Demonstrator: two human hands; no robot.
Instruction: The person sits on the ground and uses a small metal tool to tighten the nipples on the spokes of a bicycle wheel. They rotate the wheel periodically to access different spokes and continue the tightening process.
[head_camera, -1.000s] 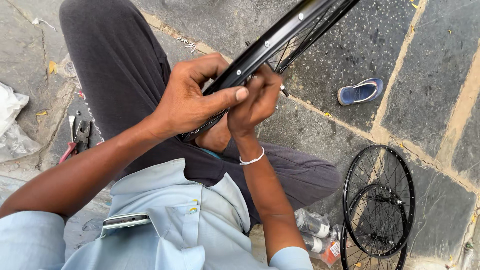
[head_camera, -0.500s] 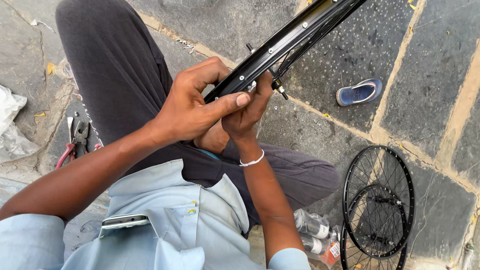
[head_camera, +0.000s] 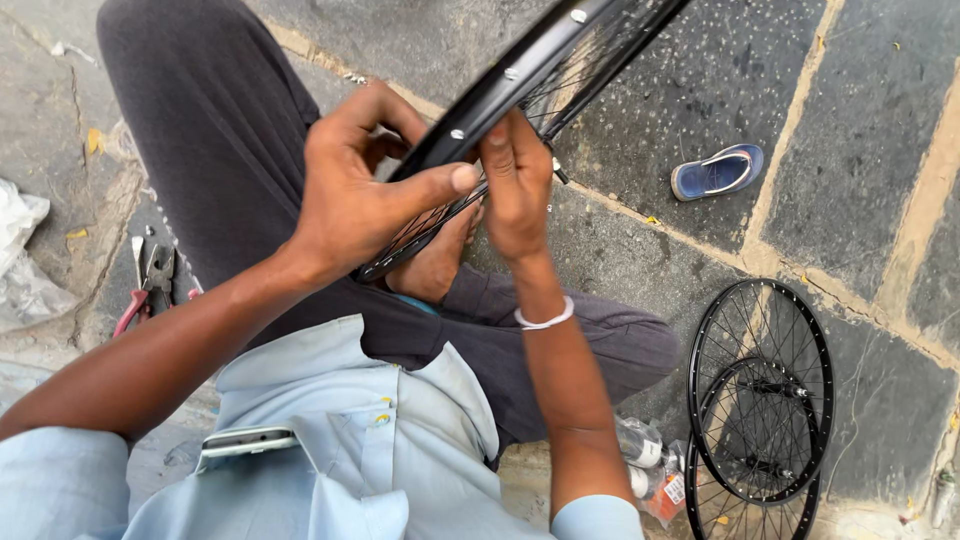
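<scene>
A black bicycle wheel rim (head_camera: 520, 75) with thin spokes runs from my lap up to the top right. My left hand (head_camera: 360, 190) wraps around the rim from the left, thumb pressed along its inner side. My right hand (head_camera: 515, 185) is at the spokes just under the rim, fingers pinched together on a spoke nipple; what it pinches is too small to make out. A white band sits on my right wrist. I sit cross-legged in dark trousers and a light blue shirt, one bare foot showing under the rim.
Two spoked black wheels (head_camera: 760, 400) lie on the stone paving at lower right. A blue sandal (head_camera: 717, 172) lies beyond. Red-handled pliers (head_camera: 150, 285) rest at left near white plastic (head_camera: 20, 260). Small bottles (head_camera: 645, 465) sit by my knee. A phone (head_camera: 245, 440) is in my shirt pocket.
The rim has tilted and slid slightly up and right in my hands. My right hand has shifted from covering the rim to the spokes beneath it.
</scene>
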